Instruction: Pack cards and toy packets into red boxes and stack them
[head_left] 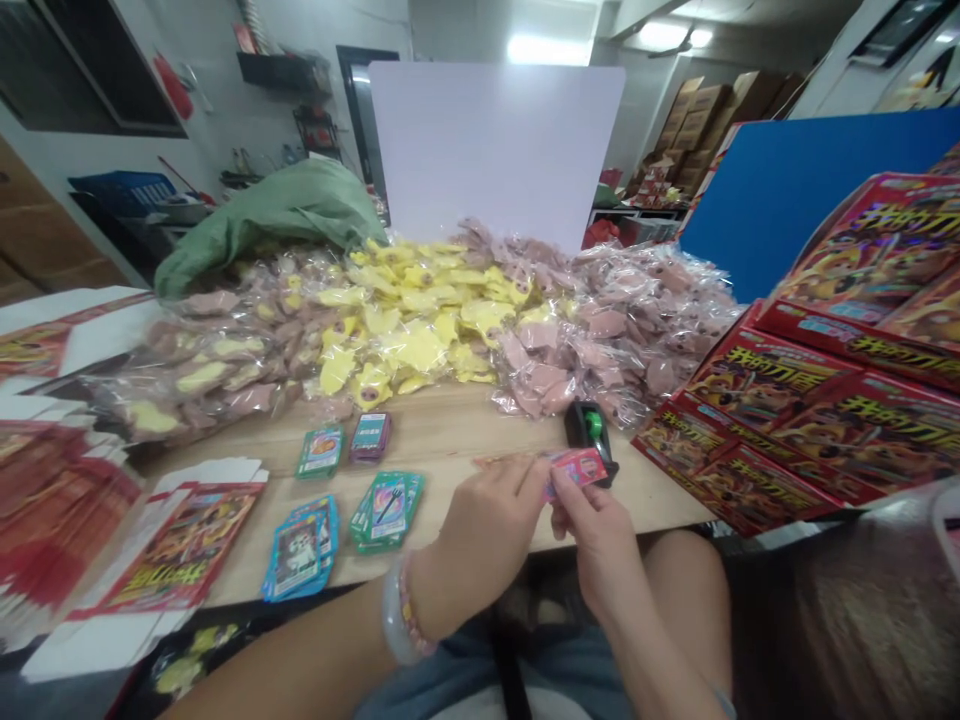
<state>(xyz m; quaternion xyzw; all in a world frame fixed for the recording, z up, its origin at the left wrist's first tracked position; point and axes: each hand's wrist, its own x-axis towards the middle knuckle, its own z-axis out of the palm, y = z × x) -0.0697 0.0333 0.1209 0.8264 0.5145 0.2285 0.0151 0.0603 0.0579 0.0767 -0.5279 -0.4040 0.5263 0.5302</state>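
Note:
My left hand (pixel 491 530), with a bangle and a beaded bracelet at the wrist, is closed over a small red-and-pink printed box (pixel 587 466). Much of this box is hidden behind my fingers. The thumb and fingers of my right hand (pixel 592 525) pinch it near its right end. Just behind it stands a black tape dispenser (pixel 576 425) with a green core. To the left of my hands lie a green-edged card stack (pixel 386 510), a blue-edged card stack (pixel 300 550), another green card stack (pixel 321 452) and a purple-edged card stack (pixel 370 437).
Bagged yellow figures (pixel 420 320) and bagged pink figures (pixel 622 320) are heaped across the back of the table (pixel 465 410). Flat printed cartons (pixel 180 550) lie at the left. Red display boxes (pixel 780 390) are piled at the right. A white panel (pixel 495 150) rises behind.

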